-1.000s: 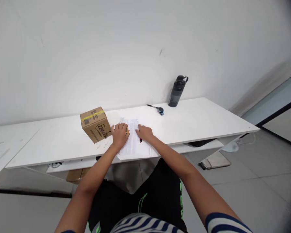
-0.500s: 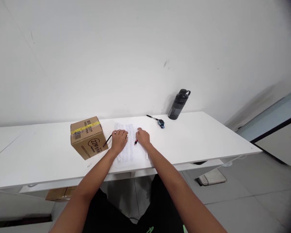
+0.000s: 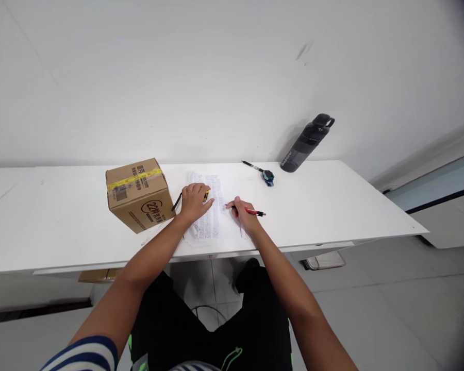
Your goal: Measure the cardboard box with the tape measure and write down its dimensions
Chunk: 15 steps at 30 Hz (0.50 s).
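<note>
A printed sheet of paper (image 3: 211, 219) lies on the white table (image 3: 320, 206) in front of me. My left hand (image 3: 194, 202) rests on the sheet's left part, fingers curled around a black pen with a yellow end (image 3: 205, 194). My right hand (image 3: 245, 215) is closed on a red pen (image 3: 253, 211), its tip touching the paper's right side.
A brown cardboard box (image 3: 138, 193) with yellow tape stands just left of my left hand. A dark water bottle (image 3: 307, 142) stands at the wall, with a blue watch (image 3: 268, 176) and a black pen (image 3: 251, 165) near it. Tiled floor lies to the right.
My right hand has turned the red pen into a writing grip and set its tip on the paper. The camera view has shifted; my left hand stays on the sheet.
</note>
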Available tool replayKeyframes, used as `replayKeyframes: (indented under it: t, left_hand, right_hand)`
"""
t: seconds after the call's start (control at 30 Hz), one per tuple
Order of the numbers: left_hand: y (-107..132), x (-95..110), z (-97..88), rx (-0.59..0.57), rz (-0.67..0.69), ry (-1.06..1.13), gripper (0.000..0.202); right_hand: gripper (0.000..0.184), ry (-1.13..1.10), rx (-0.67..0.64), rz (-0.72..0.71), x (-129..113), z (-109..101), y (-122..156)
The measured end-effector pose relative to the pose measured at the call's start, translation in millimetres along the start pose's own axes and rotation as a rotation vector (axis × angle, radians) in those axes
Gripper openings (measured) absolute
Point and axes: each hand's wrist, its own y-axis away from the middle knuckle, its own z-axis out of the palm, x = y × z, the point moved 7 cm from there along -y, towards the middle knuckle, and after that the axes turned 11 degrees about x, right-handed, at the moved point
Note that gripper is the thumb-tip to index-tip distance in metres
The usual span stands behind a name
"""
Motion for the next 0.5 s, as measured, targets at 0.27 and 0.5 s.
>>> replayKeyframes:
  t: [0.27,0.5]
  left_hand:
    - [2.1,7.2,11.8,-0.108,0.096,-0.011,0.046]
    - [0.7,1.2,13.4,-0.111,0.031,0.076,0.043]
  right_hand:
    - [0.039,0.141,-0.038,-0.003,1.6,5.8,-0.7]
    - [0.037,0.147,-0.040,0.005,5.4,4.0,-2.3]
